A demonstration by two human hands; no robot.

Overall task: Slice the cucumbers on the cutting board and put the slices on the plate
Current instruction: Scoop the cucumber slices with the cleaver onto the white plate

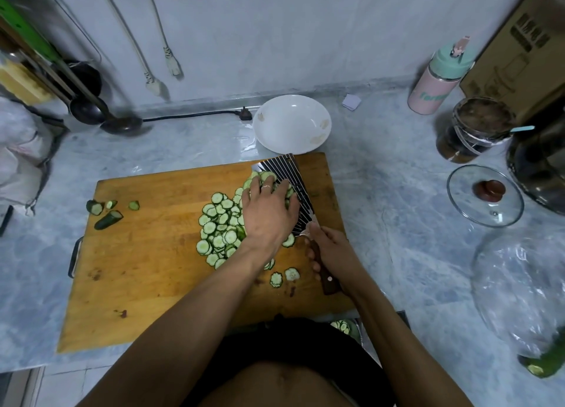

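A heap of thin cucumber slices (pixel 218 228) lies in the middle of the wooden cutting board (pixel 146 269). My left hand (pixel 269 211) lies flat over the slices, pressing them against the side of a ribbed cleaver blade (pixel 293 177). My right hand (pixel 331 250) grips the cleaver's wooden handle (pixel 330 281). Two loose slices (pixel 284 276) lie near the handle. Cucumber end pieces (pixel 107 212) sit at the board's left edge. The white plate (pixel 292 124) stands empty just behind the board.
A pink bottle (pixel 440 76), a dark jar (pixel 477 128), a glass lid (pixel 484 195) and a cardboard box (pixel 526 49) are at the right. A plastic bag with a cucumber (pixel 544 364) lies front right. Ladles (pixel 91 107) and a black plug (pixel 244 113) sit at the back.
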